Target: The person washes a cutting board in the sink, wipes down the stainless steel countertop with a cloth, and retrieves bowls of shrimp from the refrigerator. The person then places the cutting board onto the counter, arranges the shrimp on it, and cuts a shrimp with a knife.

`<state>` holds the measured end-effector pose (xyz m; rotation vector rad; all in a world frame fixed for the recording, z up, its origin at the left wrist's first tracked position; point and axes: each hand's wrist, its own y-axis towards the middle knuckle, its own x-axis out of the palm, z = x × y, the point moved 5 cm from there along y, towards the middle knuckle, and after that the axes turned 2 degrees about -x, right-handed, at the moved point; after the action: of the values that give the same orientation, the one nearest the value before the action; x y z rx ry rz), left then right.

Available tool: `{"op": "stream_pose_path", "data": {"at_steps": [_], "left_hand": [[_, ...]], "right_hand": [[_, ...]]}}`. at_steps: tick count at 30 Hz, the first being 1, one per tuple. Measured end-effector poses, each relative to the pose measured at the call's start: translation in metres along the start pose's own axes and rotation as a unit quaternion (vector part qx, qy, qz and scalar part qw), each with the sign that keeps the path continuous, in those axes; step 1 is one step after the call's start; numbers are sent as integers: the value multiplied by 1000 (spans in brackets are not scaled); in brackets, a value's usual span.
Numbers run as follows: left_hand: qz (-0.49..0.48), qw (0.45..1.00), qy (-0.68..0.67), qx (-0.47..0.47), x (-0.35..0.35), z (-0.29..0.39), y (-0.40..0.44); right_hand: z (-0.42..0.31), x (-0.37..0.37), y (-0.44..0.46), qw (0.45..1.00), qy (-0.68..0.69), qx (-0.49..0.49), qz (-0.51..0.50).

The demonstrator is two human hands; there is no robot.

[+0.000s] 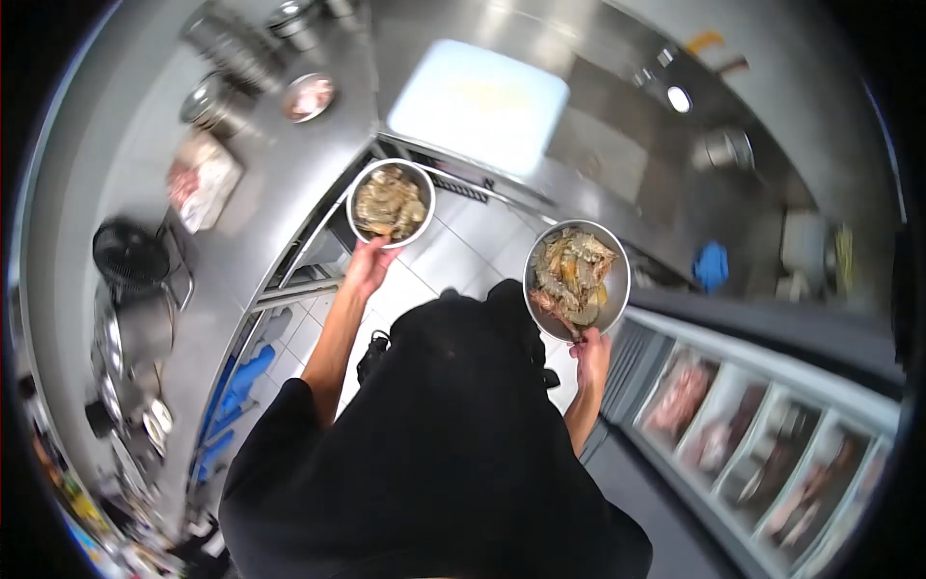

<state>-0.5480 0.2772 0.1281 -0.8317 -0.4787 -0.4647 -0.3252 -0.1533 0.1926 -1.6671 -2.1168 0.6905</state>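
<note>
My left hand (368,266) grips the near rim of a round metal bowl (429,198); shrimp (390,201) fill it. In my right hand (591,359) is a second, slightly larger metal bowl (625,280), held by its near edge. Prawn heads and shells (571,265) appear to lie inside this one, with bare metal showing at its lower right. Both bowls are held up in front of me, apart from each other, over the tiled floor and close to the counter edge. The fingers under each bowl are partly hidden.
A white cutting board (479,101) lies on the steel counter (246,183) ahead. A small bowl of meat (310,97), a bag (204,180) and a black fan (130,253) stand left. At right, an open refrigerated drawer (666,340) holds trays of meat. A blue cloth (712,266) lies nearby.
</note>
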Motion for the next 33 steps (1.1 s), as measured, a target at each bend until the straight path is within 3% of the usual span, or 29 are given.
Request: {"op": "stream_pose_path", "data": {"at_steps": [1, 2, 4, 6, 11, 12, 13, 16, 17, 19, 20, 22, 24, 26, 27, 28, 29, 31, 33], "left_hand": [[11, 1000, -21, 17, 5, 16, 7], [-5, 999, -29, 38, 22, -6, -25], [-12, 996, -62, 58, 5, 13, 23], [-4, 994, -83, 65, 6, 26, 46], [27, 990, -91, 106, 31, 68, 104], [14, 990, -128, 57, 34, 74, 126], [-5, 988, -133, 76, 40, 80, 146], [6, 989, -94, 111, 60, 99, 195], [26, 988, -104, 114, 63, 103, 217], [20, 991, -85, 105, 80, 111, 250], [18, 991, -75, 105, 91, 116, 264], [16, 995, -82, 63, 115, 126, 292], [-8, 996, -73, 57, 123, 132, 329], [-23, 997, -49, 49, 137, 138, 359], [-26, 998, -49, 39, 137, 139, 380], [-28, 998, -49, 32, 136, 140, 395], [-22, 999, -40, 28, 140, 142, 400], [-8, 1000, -20, 18, 152, 146, 405], [-39, 999, 2, -34, 148, 147, 424]], "right_hand": [[-15, 36, 26, 999, -33, -13, -24], [-3, 7, 28, 998, -40, -29, -33], [-15, 63, 102, 987, -125, -58, -84], [-44, 116, 144, 977, -124, -101, -139], [-64, 206, 244, 964, -143, -51, -218], [-70, 221, 251, 967, -113, -30, -226], [-75, 234, 256, 969, -81, -9, -235], [-87, 249, 265, 952, -165, 63, -250], [-104, 249, 273, 911, -332, 6, -245], [-142, 241, 281, 738, -632, -96, -217], [-168, 236, 269, 756, -617, -151, -156], [-201, 217, 263, 771, -612, -137, -116], [-193, 169, 269, 671, -731, -70, -108], [-110, 56, 295, 588, -800, -26, -121], [-55, -13, 301, 506, -840, 69, -184], [-112, 13, 225, 523, -836, 163, -41], [-106, -13, 198, 481, -856, 189, -7], [-61, -95, 160, 416, -892, 155, 87], [-45, -92, 145, 337, -928, 116, 110]]}}
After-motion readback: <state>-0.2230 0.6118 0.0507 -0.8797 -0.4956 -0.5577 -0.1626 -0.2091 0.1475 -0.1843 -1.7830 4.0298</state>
